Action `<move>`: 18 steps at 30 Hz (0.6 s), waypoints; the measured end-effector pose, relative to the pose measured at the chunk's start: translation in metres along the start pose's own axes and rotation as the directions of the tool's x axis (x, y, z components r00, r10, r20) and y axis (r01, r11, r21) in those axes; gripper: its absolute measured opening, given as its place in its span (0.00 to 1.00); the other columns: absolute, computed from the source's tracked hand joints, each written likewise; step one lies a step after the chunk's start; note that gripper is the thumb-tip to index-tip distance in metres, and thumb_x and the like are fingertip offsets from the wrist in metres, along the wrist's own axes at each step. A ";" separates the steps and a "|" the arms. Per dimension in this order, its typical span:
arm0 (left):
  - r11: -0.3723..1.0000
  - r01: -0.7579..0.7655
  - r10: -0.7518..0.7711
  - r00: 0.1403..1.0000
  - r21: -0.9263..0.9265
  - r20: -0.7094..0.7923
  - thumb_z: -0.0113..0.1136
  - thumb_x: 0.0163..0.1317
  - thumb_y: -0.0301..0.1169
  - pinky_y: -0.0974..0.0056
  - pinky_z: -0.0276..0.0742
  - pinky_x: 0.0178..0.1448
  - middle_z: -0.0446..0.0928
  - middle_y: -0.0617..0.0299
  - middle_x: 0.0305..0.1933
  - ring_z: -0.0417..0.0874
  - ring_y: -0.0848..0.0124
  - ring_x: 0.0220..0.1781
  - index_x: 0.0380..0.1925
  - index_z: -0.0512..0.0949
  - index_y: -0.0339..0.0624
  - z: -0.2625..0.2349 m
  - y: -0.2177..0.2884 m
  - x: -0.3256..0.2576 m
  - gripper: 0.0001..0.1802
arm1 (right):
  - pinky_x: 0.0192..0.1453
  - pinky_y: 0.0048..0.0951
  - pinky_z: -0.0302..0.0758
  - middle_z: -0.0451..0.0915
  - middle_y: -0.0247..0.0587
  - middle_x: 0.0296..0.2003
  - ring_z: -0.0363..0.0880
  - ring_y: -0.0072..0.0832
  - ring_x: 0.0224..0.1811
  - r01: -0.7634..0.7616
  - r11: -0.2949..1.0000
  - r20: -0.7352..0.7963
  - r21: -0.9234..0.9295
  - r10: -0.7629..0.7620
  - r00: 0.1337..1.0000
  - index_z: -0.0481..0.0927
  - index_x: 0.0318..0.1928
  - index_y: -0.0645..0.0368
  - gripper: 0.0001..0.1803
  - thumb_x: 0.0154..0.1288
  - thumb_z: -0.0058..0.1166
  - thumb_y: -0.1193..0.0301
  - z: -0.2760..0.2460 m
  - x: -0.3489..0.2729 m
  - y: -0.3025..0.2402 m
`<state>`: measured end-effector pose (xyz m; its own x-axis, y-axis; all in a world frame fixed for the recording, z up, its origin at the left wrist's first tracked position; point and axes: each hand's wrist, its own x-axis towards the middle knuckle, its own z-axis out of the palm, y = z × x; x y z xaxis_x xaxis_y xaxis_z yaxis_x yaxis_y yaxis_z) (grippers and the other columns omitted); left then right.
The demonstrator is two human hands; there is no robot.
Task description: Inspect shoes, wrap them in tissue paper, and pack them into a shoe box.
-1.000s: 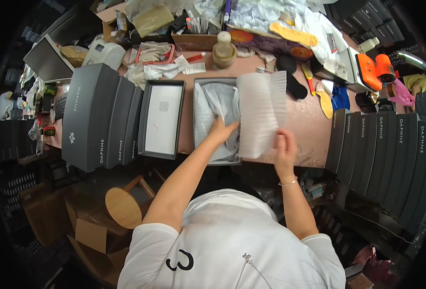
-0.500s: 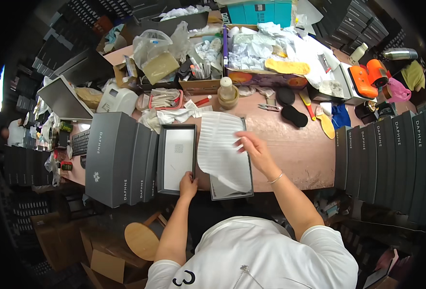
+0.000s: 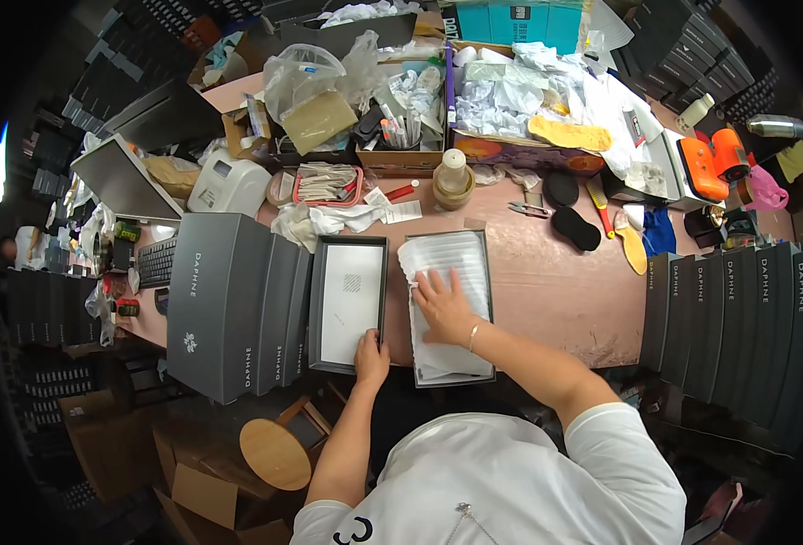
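Observation:
Side by side on the pink worktable lie a shallow dark grey box lid [image 3: 339, 304], white inside with a small printed square, and an open dark grey shoebox [image 3: 490, 304]. My left hand [image 3: 371, 359] grips the lid's near right corner, fingers curled over its rim. A white ribbed foam sheet [image 3: 447, 250] covers the inside of the shoebox. On that sheet my right hand [image 3: 447, 309] lies flat with its fingers spread. Whatever is beneath the foam is mostly hidden.
Closed grey shoeboxes stand upright at left [image 3: 224, 304] and right [image 3: 738, 318]. Beyond them are a glue bottle [image 3: 454, 177], pliers [image 3: 528, 209], black oval pads [image 3: 576, 229], a yellow insole [image 3: 631, 247] and a carton of crumpled paper [image 3: 528, 141]. A wooden stool [image 3: 276, 452] stands below.
The foam sheet, raised and tilted before, now lies down inside the shoebox. My right hand has come down onto it, moving left and nearer. My left hand stays on the lid.

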<state>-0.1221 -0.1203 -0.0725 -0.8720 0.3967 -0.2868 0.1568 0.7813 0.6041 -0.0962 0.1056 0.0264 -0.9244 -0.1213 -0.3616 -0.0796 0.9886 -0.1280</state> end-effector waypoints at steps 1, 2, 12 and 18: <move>1.000 -0.015 0.015 1.000 0.003 -0.001 0.58 0.59 0.28 0.51 0.72 0.49 0.75 0.46 0.43 0.76 0.48 0.45 0.46 0.71 0.36 0.000 -0.002 0.000 0.16 | 0.72 0.65 0.41 0.55 0.52 0.70 0.43 0.49 0.76 -0.011 0.994 0.046 -0.112 0.016 0.999 0.61 0.68 0.61 0.49 0.51 0.63 0.48 -0.005 0.007 -0.006; 1.000 -0.005 0.004 0.999 0.016 0.034 0.57 0.60 0.27 0.50 0.72 0.48 0.74 0.45 0.43 0.76 0.47 0.45 0.47 0.70 0.36 -0.003 0.001 0.002 0.16 | 0.70 0.69 0.40 0.61 0.52 0.68 0.46 0.51 0.75 0.075 0.946 0.087 -0.316 -0.050 0.995 0.68 0.65 0.58 0.39 0.57 0.55 0.49 -0.001 0.020 -0.009; 0.649 -0.089 0.155 0.988 -0.755 0.016 0.54 0.67 0.29 0.70 0.71 0.51 0.78 0.62 0.43 0.76 0.77 0.44 0.48 0.74 0.30 -0.146 0.098 -0.043 0.14 | 0.72 0.56 0.48 0.63 0.51 0.67 0.52 0.48 0.73 0.106 0.994 0.134 0.005 -0.106 0.985 0.70 0.64 0.57 0.39 0.57 0.58 0.47 -0.013 0.014 0.012; 0.356 0.137 0.309 0.916 -0.925 0.254 0.56 0.67 0.36 0.63 0.67 0.65 0.73 0.54 0.57 0.74 0.64 0.59 0.60 0.65 0.29 -0.087 0.087 -0.059 0.27 | 0.66 0.36 0.65 0.71 0.62 0.58 0.71 0.49 0.61 0.121 0.002 -0.115 0.993 0.331 0.937 0.69 0.60 0.69 0.33 0.70 0.46 0.50 -0.039 -0.119 0.044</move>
<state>-0.0975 -0.1177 0.0615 -0.6325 0.7278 -0.2649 -0.4921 -0.1136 0.8631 -0.0039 0.1669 0.0998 -0.9351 0.2236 -0.2749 0.2580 -0.1019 -0.9607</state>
